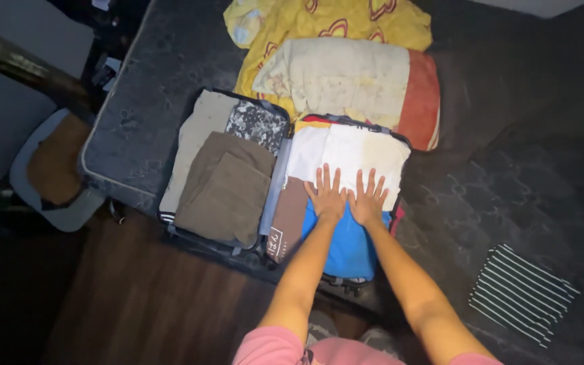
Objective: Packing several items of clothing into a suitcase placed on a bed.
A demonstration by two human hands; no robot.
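Note:
An open suitcase [275, 196] lies on a dark mattress [143, 94], both halves packed with folded clothes. My left hand [326, 192] and my right hand [368, 197] lie flat side by side, fingers spread, pressing on the right half. They rest where a white folded garment [346, 152] meets a blue one [349, 247]. A brown folded piece [288, 220] lies just left of my left hand. The left half holds olive-brown folded clothes [228, 189], a beige piece [194, 142] and a grey patterned one [257, 124].
A cream and orange pillow [353, 81] and a yellow patterned sheet [326, 23] lie behind the suitcase. A black-and-white striped cloth [522, 294] lies on the mattress at the right. A chair with a brown seat [52, 169] stands at the left on the wooden floor [150, 304].

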